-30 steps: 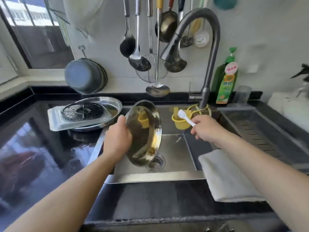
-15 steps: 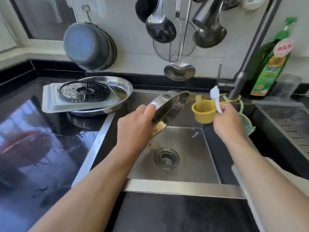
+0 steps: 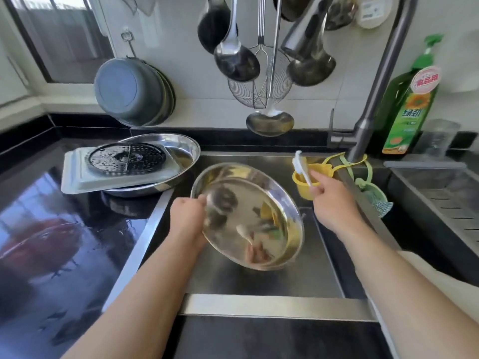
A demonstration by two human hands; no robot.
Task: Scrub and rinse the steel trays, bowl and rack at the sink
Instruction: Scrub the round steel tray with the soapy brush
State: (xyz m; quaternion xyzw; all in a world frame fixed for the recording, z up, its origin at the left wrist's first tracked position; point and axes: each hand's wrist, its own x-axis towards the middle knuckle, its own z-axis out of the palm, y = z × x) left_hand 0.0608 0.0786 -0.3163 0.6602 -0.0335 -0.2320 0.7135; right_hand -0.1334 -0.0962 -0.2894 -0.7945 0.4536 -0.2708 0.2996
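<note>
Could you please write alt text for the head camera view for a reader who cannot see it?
Over a steel sink, a person's left hand tilts a round steel tray while the right hand holds a white brush. More steel ware sits stacked on the black counter at left.

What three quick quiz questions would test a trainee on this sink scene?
1. True or false: the left hand holds the round steel tray over the sink.
2. What does the right hand grip: A sponge, B white brush, C ladle?
3. Fill in: the perforated rack lies on a ___ tray on the counter.

Key: 1 true; 2 B; 3 rectangular.
</note>
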